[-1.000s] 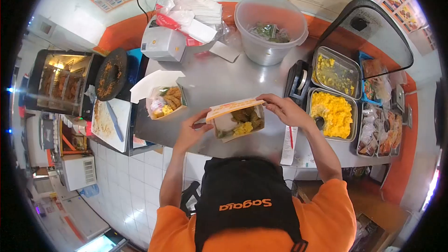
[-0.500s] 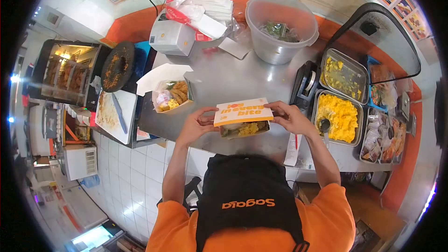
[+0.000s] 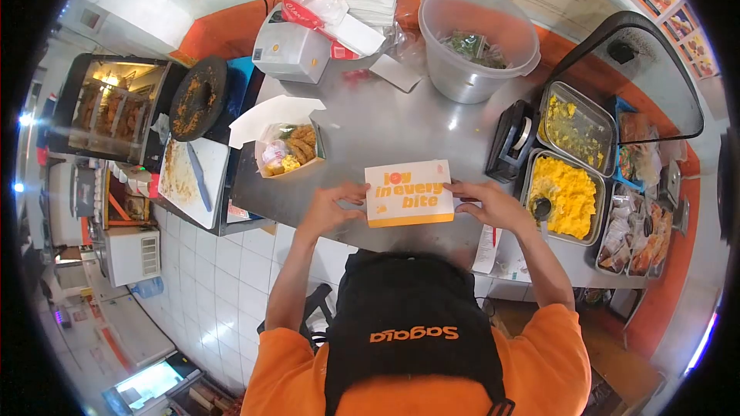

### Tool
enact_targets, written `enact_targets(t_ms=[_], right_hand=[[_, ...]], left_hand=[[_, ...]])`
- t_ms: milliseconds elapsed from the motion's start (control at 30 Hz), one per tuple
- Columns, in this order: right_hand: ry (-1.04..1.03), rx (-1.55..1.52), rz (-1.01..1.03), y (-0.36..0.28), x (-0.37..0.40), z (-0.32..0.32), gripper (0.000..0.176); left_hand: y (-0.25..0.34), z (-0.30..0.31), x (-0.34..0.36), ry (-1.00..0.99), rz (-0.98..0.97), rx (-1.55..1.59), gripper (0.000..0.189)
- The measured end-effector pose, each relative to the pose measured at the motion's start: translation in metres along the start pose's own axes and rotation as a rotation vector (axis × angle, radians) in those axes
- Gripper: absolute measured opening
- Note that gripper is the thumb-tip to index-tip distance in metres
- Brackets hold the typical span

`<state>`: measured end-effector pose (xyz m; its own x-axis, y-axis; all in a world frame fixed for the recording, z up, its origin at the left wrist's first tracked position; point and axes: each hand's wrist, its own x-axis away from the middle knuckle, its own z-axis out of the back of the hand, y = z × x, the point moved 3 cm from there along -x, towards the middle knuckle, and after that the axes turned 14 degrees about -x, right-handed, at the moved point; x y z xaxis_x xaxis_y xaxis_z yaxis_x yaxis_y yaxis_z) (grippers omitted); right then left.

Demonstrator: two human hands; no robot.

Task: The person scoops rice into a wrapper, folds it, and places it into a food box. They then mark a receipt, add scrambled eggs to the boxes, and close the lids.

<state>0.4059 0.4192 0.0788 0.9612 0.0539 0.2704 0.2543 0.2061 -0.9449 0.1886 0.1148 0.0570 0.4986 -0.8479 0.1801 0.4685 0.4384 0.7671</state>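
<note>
A white and yellow food box (image 3: 408,193) printed "joy in every bite" lies on the steel table (image 3: 351,135) with its lid down. At its left edge is my left hand (image 3: 335,206), fingers against the side. My right hand (image 3: 487,202) grips the opposite edge. The food inside is hidden by the lid. Farther left, a second box (image 3: 291,150) stands open, showing fried pieces, a wrapped white item and some yellow food.
At the right are a tray of yellow food (image 3: 566,196), a second tray (image 3: 576,127) and a black device (image 3: 511,141). A large plastic tub (image 3: 478,38) and a white machine (image 3: 291,52) stand behind. A knife (image 3: 198,176) lies on a cutting board (image 3: 179,194).
The lid of the box between my hands has come down over the food, which was visible at the front before. The whole view has shifted slightly.
</note>
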Motion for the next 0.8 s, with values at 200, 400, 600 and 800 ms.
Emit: enact_targets(t_ms=[200, 400, 600, 800], right_hand=[[0.142, 0.667, 0.176, -0.019, 0.001, -0.005, 0.071], [-0.125, 0.816, 0.125, -0.038, -0.05, -0.035, 0.113], [-0.074, 0.921, 0.346, -0.008, -0.044, -0.033, 0.096], [0.105, 0.826, 0.488, -0.006, -0.025, -0.032, 0.073]], left_hand=[[0.045, 0.03, -0.012, -0.081, -0.229, -0.611, 0.092], [0.072, -0.021, -0.049, -0.282, -0.317, -0.837, 0.127], [0.059, -0.036, -0.032, -0.277, -0.387, -0.928, 0.108], [0.066, -0.053, -0.016, -0.126, -0.341, -0.941, 0.085]])
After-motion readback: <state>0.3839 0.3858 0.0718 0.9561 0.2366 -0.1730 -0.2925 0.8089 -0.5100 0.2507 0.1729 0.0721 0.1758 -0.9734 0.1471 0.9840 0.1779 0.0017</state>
